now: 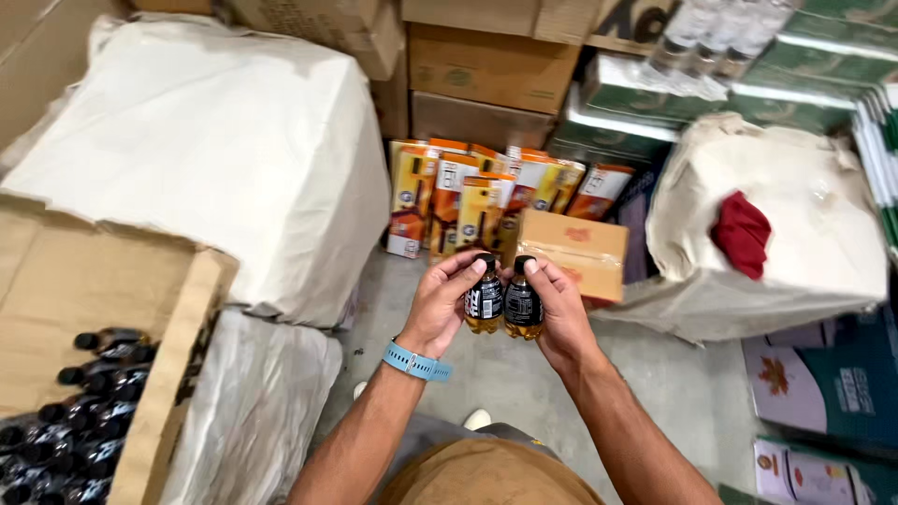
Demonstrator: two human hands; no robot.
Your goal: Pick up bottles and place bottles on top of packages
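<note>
two small dark bottles (504,304) held side by side, one per hand, about eight orange cartons (486,196) just behind them, one red cloth (742,234) right of cartons, many black-capped bottles in the open box (178,355) left of cartons.

**Even indoor light, soft at the edges**

The scene is bright and evenly lit from above, with no hard shadows; only faint, diffuse shade lies under the white-wrapped bundle (215,159) and on the grey floor (673,393). The white wrapping reads almost washed out. A mild sheen shows on the plastic-wrapped bottles (711,37) at top right, which are blurred. The wide lens bends and stretches shapes toward the corners. The centre is fairly sharp; fine print is too soft to make out.
</note>
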